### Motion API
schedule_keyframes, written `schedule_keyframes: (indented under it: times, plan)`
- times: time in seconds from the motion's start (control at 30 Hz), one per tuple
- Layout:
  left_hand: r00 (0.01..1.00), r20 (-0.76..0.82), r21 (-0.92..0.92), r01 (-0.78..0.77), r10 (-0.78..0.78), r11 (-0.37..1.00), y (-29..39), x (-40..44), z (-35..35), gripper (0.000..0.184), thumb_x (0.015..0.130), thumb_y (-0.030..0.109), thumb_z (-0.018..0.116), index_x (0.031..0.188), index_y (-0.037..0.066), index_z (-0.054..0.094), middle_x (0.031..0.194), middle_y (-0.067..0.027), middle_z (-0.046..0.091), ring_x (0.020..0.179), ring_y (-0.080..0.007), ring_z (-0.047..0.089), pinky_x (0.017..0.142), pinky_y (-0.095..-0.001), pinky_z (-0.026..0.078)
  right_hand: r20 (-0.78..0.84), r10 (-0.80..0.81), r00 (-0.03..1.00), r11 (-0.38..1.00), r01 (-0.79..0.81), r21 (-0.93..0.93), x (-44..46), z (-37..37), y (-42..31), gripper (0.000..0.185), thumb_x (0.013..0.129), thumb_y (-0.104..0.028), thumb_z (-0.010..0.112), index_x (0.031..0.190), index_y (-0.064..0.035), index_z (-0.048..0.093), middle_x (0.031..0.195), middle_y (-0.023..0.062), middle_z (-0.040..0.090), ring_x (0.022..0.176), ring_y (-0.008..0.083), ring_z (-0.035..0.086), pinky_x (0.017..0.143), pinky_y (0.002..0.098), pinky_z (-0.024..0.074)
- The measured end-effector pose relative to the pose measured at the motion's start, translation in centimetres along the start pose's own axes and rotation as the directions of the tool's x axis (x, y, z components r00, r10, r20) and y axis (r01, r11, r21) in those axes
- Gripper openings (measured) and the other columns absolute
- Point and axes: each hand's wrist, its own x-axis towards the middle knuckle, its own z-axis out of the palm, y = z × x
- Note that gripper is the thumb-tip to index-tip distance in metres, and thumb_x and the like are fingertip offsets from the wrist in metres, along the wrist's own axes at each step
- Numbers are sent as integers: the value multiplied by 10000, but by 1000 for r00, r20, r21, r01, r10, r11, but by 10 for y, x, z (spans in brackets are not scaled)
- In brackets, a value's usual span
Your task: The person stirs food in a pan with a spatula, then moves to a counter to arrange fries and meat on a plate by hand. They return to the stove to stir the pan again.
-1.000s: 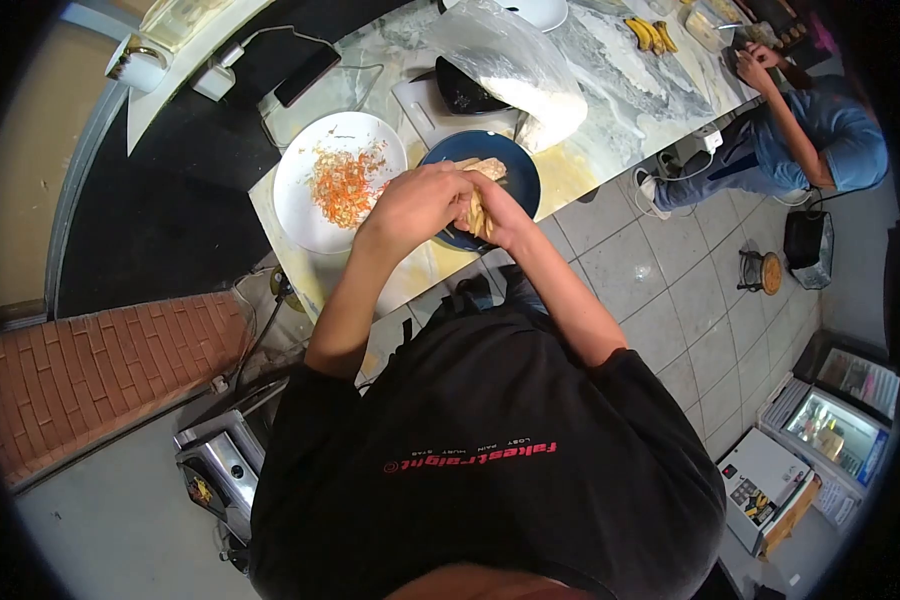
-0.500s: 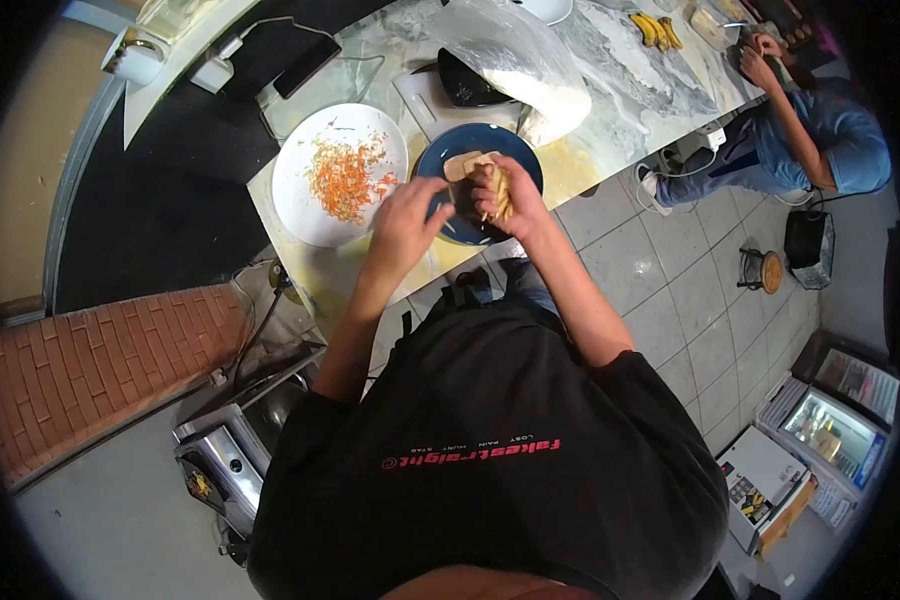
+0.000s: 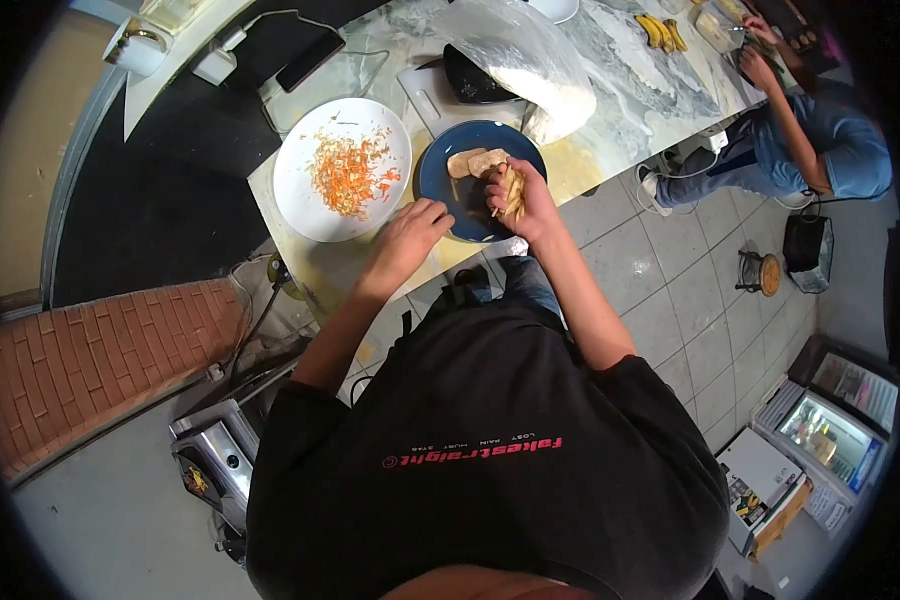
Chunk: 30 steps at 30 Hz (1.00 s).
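In my right hand point(image 3: 532, 208) is a bunch of French fries point(image 3: 513, 192), gripped over the right side of a dark blue plate point(image 3: 428, 165). On that plate lie two tan, bread-like slices point(image 3: 467, 163), side by side near its far edge. A few loose pale strips show on the plate near them. My left hand point(image 3: 412, 240) is at the plate's near left rim, fingers curled together; its fingertips are partly hidden, so any hold cannot be seen. To the left, a large white plate point(image 3: 292, 190) carries shredded orange and pale vegetables point(image 3: 348, 178).
A clear plastic bag point(image 3: 530, 60) and a black container point(image 3: 470, 78) lie behind the blue plate on the marble counter point(image 3: 625, 110). A phone point(image 3: 310, 65) lies at the far left. Bananas point(image 3: 660, 33) are farther right, where another person point(image 3: 820, 140) works at the counter.
My left hand has drawn back from over the blue plate to its near left rim, its fingers closing together. My right hand has shifted slightly right with the fries, uncovering more of the slices.
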Motion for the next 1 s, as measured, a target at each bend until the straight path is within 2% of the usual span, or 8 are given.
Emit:
schedule_keyframes:
  times: [0.23,0.47,0.57,0.63,0.73,0.83,0.93,1.0]
  plan:
    - [992,-11,-80,-129,129,988,-9,4,-9,233,787,88,522,998,48,613,1007,-68,567,986,-238,560,863,-351,477,-44,70,997,997,-68,33,2,-9,15,190,934,-251,494,841,-89,531,683,45,497,547,152,449,458,267,351]
    - [995,69,-135,-68,78,988,-14,6,-13,215,797,48,557,1002,26,621,995,-92,589,964,-260,583,835,-348,493,-46,69,997,998,-69,2,4,-6,19,194,939,-254,493,834,-95,527,682,41,497,548,149,447,467,265,352]
    - [997,-8,-184,-76,76,980,-14,6,-14,158,839,40,577,987,4,618,973,-102,601,916,-273,606,801,-353,503,-27,69,997,998,-69,11,5,-6,19,197,945,-252,487,833,-95,527,685,45,505,553,152,454,470,268,359]
    - [993,-80,-440,47,-91,897,-4,11,-27,112,867,21,605,974,-11,621,938,-110,626,866,-287,631,767,-355,509,-56,58,997,998,-58,-10,6,-5,22,206,955,-250,475,834,-91,526,690,53,517,563,161,466,478,277,378]
    - [951,-248,-501,38,-185,864,10,27,-47,103,869,10,635,970,-10,629,920,-121,647,834,-299,646,737,-351,514,-90,30,996,1000,-30,0,7,-1,30,217,964,-251,467,841,-84,529,703,58,529,576,170,476,492,285,394]
    - [870,-363,-528,103,-334,843,26,42,-47,132,847,-11,647,978,-6,635,926,-135,650,856,-310,646,753,-361,518,-53,23,998,1000,-23,0,5,9,38,234,973,-256,455,864,-67,541,743,70,565,624,192,535,542,306,459]
    - [840,-451,-448,80,-302,891,42,51,-27,125,847,-2,650,971,-8,638,931,-144,646,872,-324,646,760,-381,519,-178,-37,983,998,45,41,2,34,46,254,979,-262,447,892,-47,549,789,87,599,691,209,593,623,324,518]
    - [838,-473,-400,71,-272,914,49,51,-18,123,847,-8,643,970,-10,640,945,-148,648,892,-335,643,774,-396,518,-75,-8,997,995,16,102,10,19,44,254,977,-268,454,906,-46,555,819,87,621,746,207,629,693,327,549]
